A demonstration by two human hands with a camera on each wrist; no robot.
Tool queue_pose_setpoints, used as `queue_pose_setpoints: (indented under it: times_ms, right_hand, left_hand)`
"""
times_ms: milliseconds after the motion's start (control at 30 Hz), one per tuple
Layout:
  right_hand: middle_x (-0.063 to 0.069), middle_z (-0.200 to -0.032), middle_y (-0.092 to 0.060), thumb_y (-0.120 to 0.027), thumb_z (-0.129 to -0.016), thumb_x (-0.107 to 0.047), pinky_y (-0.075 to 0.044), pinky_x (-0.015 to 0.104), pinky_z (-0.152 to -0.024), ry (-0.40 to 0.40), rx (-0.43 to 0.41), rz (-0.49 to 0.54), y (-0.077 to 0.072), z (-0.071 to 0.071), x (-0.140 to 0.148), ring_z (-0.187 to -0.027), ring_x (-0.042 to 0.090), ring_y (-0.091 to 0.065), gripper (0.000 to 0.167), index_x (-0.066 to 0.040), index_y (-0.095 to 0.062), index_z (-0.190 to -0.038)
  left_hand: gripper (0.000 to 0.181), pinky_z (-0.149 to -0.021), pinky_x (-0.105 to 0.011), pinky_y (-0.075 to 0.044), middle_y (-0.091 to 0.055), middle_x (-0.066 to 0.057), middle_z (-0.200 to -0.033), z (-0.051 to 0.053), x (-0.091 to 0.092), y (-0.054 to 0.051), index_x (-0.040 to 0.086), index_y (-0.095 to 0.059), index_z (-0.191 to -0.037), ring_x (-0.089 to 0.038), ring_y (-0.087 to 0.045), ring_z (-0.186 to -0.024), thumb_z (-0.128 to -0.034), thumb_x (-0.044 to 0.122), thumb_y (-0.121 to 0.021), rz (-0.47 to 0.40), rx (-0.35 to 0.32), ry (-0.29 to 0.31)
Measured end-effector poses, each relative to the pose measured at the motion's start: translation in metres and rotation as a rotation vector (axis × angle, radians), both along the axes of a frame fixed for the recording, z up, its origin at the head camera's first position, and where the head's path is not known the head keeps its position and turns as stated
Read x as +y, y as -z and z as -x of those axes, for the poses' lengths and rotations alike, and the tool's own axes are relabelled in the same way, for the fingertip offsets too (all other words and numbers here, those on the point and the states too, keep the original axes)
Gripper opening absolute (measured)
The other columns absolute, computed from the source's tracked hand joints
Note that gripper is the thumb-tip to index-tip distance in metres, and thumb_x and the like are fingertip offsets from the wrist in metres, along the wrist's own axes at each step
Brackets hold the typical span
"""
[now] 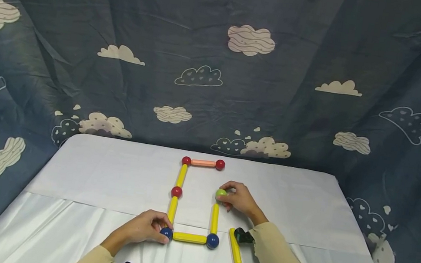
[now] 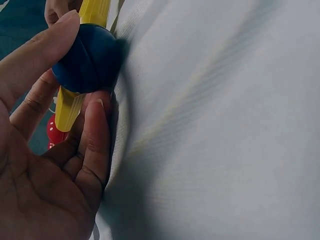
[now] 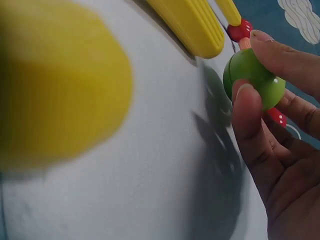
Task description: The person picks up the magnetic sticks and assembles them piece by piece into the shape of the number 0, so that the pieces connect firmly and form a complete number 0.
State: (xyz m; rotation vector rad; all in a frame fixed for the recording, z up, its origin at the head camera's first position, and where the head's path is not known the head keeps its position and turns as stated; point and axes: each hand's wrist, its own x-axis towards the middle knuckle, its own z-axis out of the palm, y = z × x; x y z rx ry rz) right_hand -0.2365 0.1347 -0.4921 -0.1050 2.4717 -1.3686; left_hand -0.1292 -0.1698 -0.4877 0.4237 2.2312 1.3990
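In the head view my left hand [image 1: 146,228] grips a blue ball [image 1: 167,233] at the near left corner of a stick-and-ball frame. The left wrist view shows the thumb and fingers around that blue ball [image 2: 90,60]. My right hand [image 1: 241,198] pinches a green ball [image 1: 221,193] between thumb and fingers. This green ball [image 3: 254,77] is just beyond the far end of a yellow stick [image 1: 215,219], with a small gap between them in the right wrist view. That stick meets a second blue ball [image 1: 212,241], joined leftward to another yellow stick [image 1: 189,237].
Up the left side run yellow sticks and a red ball [image 1: 176,192]. At the far end, an orange stick [image 1: 203,163] links two red balls. A loose yellow stick [image 1: 235,247] lies beside my right forearm on the white cloth [image 1: 102,175]. A cloud-patterned curtain [image 1: 194,99] hangs behind.
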Motion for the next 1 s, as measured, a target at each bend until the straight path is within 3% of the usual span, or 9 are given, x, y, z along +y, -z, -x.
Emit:
queue_pose_setpoints:
  times_ms: [567,1000]
  right_hand:
    - [0.003,-0.086,-0.06,-0.08,-0.079,-0.019,-0.046,0.026,-0.051,-0.072,0.063,-0.127,-0.0059,-0.0004,-0.0082,-0.054,0.017,-0.052,0.022,-0.011,-0.067,-0.095]
    - [0.003,-0.079,-0.062,-0.079,-0.08,-0.024,-0.045,0.025,-0.051,-0.062,0.004,-0.149,-0.0046,-0.0012,-0.0076,-0.055,0.016,-0.052,0.023,-0.009,-0.071,-0.096]
  left_hand:
    - [0.026,-0.064,-0.023,-0.041,-0.057,0.0,-0.085,0.0016,0.0023,-0.0025,0.009,-0.07,-0.097,-0.015,-0.049,-0.074,-0.0745,0.014,-0.083,-0.012,0.011,-0.002]
    - [0.026,-0.064,-0.023,-0.04,-0.057,0.0,-0.085,0.0013,0.0034,-0.0008,0.012,-0.07,-0.096,-0.017,-0.049,-0.075,-0.0738,0.017,-0.084,0.007,0.008,-0.005]
